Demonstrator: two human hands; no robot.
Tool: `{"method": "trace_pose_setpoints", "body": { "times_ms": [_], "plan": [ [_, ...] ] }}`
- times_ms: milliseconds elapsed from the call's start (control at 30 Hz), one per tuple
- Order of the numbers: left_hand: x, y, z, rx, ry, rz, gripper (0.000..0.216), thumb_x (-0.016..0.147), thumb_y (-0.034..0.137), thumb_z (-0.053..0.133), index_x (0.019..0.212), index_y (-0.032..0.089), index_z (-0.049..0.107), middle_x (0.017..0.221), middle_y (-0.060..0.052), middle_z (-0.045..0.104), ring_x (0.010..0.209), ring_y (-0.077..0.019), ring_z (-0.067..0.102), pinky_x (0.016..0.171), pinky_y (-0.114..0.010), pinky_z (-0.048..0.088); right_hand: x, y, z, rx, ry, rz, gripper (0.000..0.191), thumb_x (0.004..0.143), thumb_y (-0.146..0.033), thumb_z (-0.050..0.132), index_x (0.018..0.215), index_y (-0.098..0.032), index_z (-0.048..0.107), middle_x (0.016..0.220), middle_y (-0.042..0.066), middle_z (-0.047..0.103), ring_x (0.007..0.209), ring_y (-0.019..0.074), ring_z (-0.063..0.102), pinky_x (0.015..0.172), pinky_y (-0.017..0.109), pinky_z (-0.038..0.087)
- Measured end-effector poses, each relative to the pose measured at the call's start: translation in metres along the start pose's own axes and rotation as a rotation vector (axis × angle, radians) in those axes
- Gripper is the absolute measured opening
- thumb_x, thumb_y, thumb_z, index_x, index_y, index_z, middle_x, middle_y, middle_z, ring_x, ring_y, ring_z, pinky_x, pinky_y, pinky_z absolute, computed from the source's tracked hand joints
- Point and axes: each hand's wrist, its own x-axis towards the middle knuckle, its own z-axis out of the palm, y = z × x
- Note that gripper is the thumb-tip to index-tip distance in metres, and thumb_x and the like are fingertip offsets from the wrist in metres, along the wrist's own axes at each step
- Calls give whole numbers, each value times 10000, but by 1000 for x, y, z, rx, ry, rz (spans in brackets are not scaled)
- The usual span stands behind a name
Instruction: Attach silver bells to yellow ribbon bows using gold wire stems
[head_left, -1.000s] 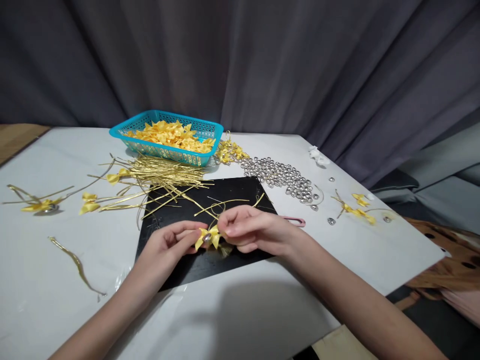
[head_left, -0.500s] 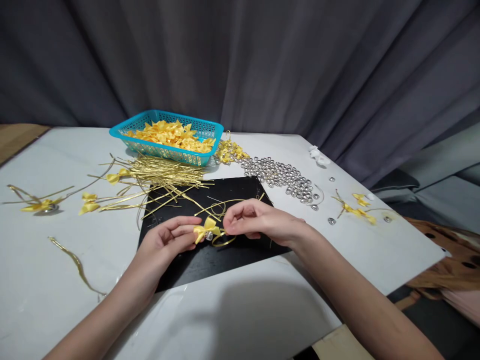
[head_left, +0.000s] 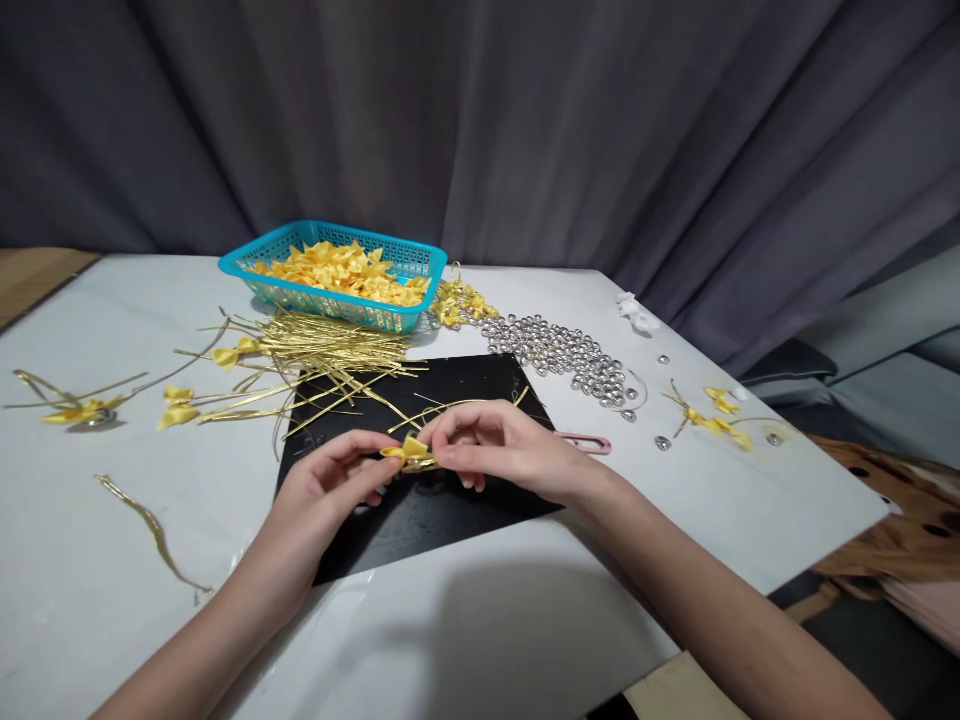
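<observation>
Both hands meet over a black mat [head_left: 420, 520] in the middle of a white table. My left hand [head_left: 330, 490] pinches a small yellow ribbon bow [head_left: 407, 450] from the left. My right hand [head_left: 495, 450] pinches the same bow from the right, its fingers closed on the bow and on a thin gold cord that runs off over the mat. The bow lies nearly flat between the fingertips.
A blue basket [head_left: 285, 265] of yellow bows stands at the back. A heap of gold cords [head_left: 322, 350] lies in front of it, and silver beads [head_left: 570, 355] lie to the right. Loose bows [head_left: 178, 405] lie on the left and some bows [head_left: 720, 415] on the right. Pink clip [head_left: 589, 441].
The bow has been turned from upright to nearly flat. My right hand moved left, closing on the bow, and the gold loop below it is no longer seen.
</observation>
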Motion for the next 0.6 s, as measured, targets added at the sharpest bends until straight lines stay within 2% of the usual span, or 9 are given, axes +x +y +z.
{"method": "trace_pose_setpoints", "body": {
  "times_ms": [100, 233, 467, 600],
  "plan": [
    [-1, 1, 0, 2, 21, 14, 202, 601, 347, 788, 705, 207, 686, 745, 32, 639, 651, -95, 524, 547, -166, 414, 0, 0, 2, -4, -33, -56, 210, 801, -327, 645, 768, -133, 574, 1021, 55, 623, 633, 49, 502, 530, 179, 413],
    [-2, 2, 1, -70, -5, -13, 204, 611, 352, 784, 736, 218, 696, 727, 36, 644, 639, -98, 551, 587, -179, 457, 0, 0, 7, 16, -61, -59, 236, 793, -350, 658, 750, -136, 569, 1038, 58, 622, 716, 72, 525, 579, 192, 433],
    [-1, 1, 0, -157, -26, -70, 360, 641, 400, 755, 947, 211, 740, 957, -48, 733, 914, -202, 639, 755, -261, 509, 1, 4, 7, 11, -36, -56, 258, 791, -379, 660, 776, -136, 574, 1056, 57, 601, 703, 66, 525, 586, 200, 438],
    [-1, -1, -1, -96, -37, -87, 416, 586, 331, 806, 980, 215, 736, 886, -33, 741, 814, -171, 635, 718, -249, 494, 2, 4, 5, -1, -39, -50, 215, 817, -333, 631, 778, -134, 560, 1090, 69, 595, 669, 58, 523, 578, 199, 441]
  ]
}}
